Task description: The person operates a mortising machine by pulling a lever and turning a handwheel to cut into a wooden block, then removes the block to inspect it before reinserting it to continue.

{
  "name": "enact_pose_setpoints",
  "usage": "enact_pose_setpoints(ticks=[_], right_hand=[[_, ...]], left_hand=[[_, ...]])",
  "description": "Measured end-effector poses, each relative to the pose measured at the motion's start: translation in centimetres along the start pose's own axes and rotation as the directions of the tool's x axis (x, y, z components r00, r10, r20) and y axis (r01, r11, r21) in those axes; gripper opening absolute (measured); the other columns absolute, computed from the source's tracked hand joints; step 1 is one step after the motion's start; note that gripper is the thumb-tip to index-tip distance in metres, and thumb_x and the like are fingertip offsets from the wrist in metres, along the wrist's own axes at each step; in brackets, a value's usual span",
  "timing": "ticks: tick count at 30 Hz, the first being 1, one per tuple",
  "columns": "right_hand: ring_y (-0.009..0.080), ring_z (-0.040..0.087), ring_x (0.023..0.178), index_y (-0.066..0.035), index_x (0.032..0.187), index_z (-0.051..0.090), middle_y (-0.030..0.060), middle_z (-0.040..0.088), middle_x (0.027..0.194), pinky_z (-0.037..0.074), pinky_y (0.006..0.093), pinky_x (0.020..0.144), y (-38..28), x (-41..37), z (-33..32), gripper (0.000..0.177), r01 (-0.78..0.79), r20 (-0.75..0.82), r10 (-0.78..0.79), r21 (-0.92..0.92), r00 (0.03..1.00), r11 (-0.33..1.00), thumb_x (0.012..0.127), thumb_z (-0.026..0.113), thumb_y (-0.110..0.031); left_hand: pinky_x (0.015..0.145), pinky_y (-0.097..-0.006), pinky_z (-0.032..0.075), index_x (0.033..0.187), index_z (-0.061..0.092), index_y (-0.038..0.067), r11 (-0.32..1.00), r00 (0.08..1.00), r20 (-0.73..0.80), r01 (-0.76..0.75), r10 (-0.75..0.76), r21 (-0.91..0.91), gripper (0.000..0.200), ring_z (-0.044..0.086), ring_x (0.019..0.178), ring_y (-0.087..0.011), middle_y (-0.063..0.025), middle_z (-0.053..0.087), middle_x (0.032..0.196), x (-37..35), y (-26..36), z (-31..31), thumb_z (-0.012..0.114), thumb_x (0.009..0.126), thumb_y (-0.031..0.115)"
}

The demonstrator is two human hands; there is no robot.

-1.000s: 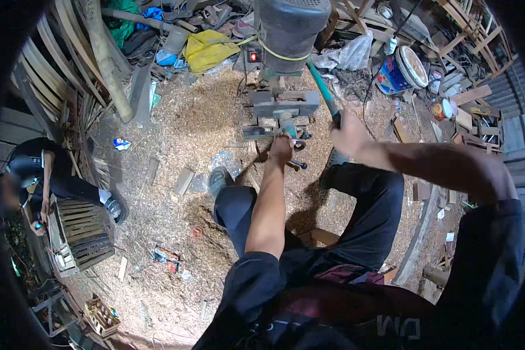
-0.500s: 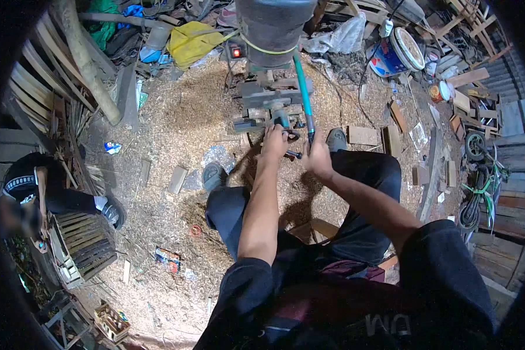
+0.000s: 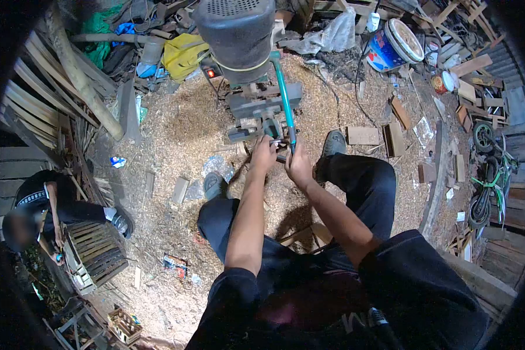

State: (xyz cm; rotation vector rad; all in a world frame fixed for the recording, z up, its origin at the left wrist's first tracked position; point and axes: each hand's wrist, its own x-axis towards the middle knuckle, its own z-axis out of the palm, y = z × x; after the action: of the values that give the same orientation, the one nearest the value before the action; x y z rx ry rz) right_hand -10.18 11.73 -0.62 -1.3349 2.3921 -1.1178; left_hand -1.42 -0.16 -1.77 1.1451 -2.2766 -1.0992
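A floor-standing machine with a large dark motor housing (image 3: 233, 35) stands in front of me, between my feet and the back clutter. My right hand (image 3: 299, 167) is closed around the dark lower end of its long green lever (image 3: 286, 99), which slants down toward me. Just left of it, my left hand (image 3: 263, 154) is closed at a dark handle on the front of the machine's metal clamp (image 3: 262, 105). Part of that handle is hidden by my fingers. Both hands are close together, below the clamp.
Wood shavings cover the floor. Wood blocks (image 3: 363, 136) and a long plank (image 3: 434, 181) lie to the right, near a paint bucket (image 3: 385, 51) and a small motorbike (image 3: 489, 175). At left, another person (image 3: 64, 198) sits beside a slatted wooden crate (image 3: 96, 248).
My view has shifted, so the machine appears farther left and lower. My right hand has come closer to my left and sits right at the lever's end.
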Motion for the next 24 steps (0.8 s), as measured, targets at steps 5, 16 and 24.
enact_pose_setpoints(ticks=[5,16,24], right_hand=[[0.0502,0.058,0.090,0.009,0.137,0.026,0.0354,0.056,0.098,0.048,0.0539,0.079,-2.8,1.0,-3.1,0.059,-0.048,0.081,0.040,0.090,0.996,0.995,0.087,0.052,-0.009],[0.0157,0.060,0.069,-0.002,0.106,0.061,0.0095,0.064,0.085,0.050,0.0312,0.062,-19.8,14.3,-23.2,0.023,0.519,-0.224,-0.483,0.149,0.847,0.842,0.091,0.060,-0.020],[0.0306,0.062,0.087,0.002,0.117,0.052,0.0190,0.065,0.101,0.049,0.0379,0.081,-21.4,26.6,-23.5,0.050,0.623,-0.392,-0.488,0.416,0.780,0.663,0.086,0.067,-0.035]], left_hand=[[0.092,-0.0459,0.043,0.111,0.055,0.000,0.992,0.998,0.054,-0.031,0.037,-0.119,0.025,0.054,0.107,-0.0405,-0.0209,0.057,0.112,-1.3,-1.0,-1.2,0.055,0.091,0.016],[0.100,-0.0419,0.042,0.136,0.039,-0.005,0.966,0.977,-0.034,-0.212,0.210,-0.149,0.055,0.049,0.121,-0.0411,-0.0296,0.046,0.134,-4.6,-0.8,-1.7,0.055,0.087,0.013],[0.096,-0.0406,0.046,0.127,0.052,0.001,0.998,1.000,-0.027,0.014,-0.016,-0.062,0.043,0.055,0.111,-0.0427,-0.0240,0.058,0.122,-3.9,-1.3,-0.7,0.059,0.089,0.019]])
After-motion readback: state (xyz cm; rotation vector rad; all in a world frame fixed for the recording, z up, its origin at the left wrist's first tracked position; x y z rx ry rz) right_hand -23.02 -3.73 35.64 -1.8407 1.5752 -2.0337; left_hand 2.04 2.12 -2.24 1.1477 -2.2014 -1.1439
